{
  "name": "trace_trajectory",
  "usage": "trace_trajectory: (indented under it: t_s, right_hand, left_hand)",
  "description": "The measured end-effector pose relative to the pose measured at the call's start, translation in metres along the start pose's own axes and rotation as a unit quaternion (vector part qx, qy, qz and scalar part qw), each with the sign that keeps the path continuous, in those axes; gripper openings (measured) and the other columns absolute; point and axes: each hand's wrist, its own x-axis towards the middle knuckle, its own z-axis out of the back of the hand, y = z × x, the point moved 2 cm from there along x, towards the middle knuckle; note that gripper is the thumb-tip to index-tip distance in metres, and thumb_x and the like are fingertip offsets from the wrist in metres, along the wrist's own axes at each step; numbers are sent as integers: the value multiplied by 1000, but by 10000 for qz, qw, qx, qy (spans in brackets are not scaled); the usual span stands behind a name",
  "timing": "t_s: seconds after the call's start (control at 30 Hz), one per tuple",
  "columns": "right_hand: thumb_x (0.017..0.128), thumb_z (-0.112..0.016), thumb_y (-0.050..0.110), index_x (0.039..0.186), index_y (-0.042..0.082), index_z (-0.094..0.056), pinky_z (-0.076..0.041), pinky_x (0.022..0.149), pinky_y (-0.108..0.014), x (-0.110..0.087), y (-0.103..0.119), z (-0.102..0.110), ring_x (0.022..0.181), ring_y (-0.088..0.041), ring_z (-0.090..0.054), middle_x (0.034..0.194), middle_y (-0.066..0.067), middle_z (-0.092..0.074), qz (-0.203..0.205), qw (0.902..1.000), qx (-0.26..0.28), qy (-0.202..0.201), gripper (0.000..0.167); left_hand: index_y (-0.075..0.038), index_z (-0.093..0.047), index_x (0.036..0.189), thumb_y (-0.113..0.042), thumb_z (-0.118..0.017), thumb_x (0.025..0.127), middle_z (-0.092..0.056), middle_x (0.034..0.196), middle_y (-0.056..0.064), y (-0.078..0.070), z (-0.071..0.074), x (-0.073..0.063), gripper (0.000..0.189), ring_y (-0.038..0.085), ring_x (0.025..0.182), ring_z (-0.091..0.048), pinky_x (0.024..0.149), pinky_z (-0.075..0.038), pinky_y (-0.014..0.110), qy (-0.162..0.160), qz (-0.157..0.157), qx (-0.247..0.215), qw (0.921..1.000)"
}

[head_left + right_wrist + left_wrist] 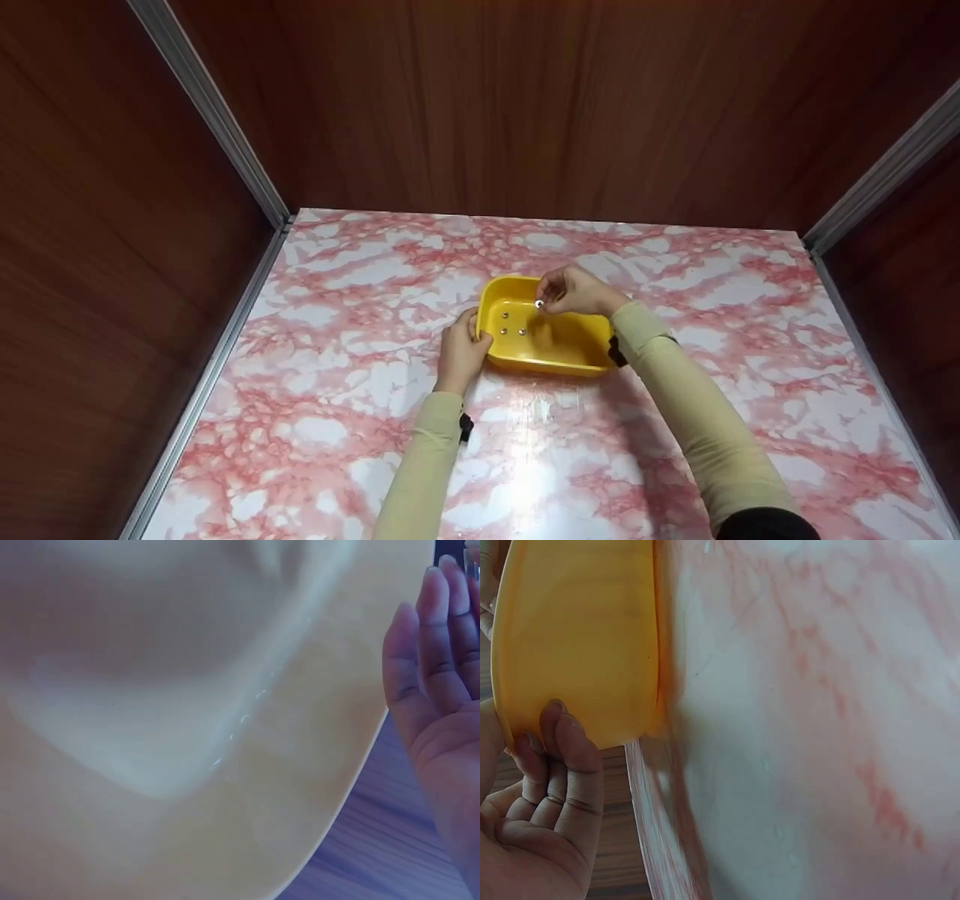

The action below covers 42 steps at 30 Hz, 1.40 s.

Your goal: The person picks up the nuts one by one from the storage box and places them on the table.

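Note:
A yellow plastic tub (532, 366) with rounded corners sits on the marbled table. My left hand (460, 352) grips its left rim, thumb over the edge and fingers against the outer wall (592, 637), as the left wrist view shows. Over the tub's far part, my right hand (576, 291) pinches a small shiny nut-like metal piece (539, 304) between thumb and fingertips. Three similar metal pieces (504, 331) lie apart on the tub floor, toward its left end. In the right wrist view, the held piece (472, 570) shows only at the upper right edge.
The table top (360, 420) has a red and white marbled pattern, with a bright glare in front of the tub. A dark wood-grain panel (495, 112) stands behind it. More panels with metal edge strips (217, 112) close both sides.

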Motion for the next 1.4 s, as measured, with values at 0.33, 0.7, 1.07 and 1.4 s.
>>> trace_trajectory:
  t_s: [0.33,0.7,1.07,1.4]
  right_hand:
    - [78,-68,-8,93,-13,-64,-53,74,-28,-16,19,-2,82,-29,-61,90,-24,-65,-57,9999,142,64,17]
    - [78,-69,-6,94,-10,-65,-51,80,-42,-26,18,-6,86,-38,-59,91,-22,-65,-15,9999,117,-62,16]
    - [79,-67,-7,95,-11,-63,-51,79,-35,-32,18,-13,84,-32,-60,91,-24,-63,-4,9995,322,3,16]
    - [79,-70,-5,95,-10,-64,-49,84,-49,-40,20,-13,88,-39,-60,91,-22,-65,-44,9994,295,-173,18]
  left_hand:
    - [0,-57,128,-2,-64,76,-48,64,0,1,0,-1,52,11,56,-42,55,-39,25,7,101,-15,9999]
    - [0,-56,129,-2,-64,77,-50,65,1,1,0,-2,52,11,57,-43,57,-42,26,58,179,-60,9998]
    - [-1,-57,129,-2,-64,78,-47,64,-1,2,-2,0,52,10,56,-40,54,-36,25,63,134,-96,9998]
    - [-1,-57,129,-2,-64,77,-49,63,0,1,-2,-1,52,11,55,-42,51,-38,25,-3,186,-93,9998]
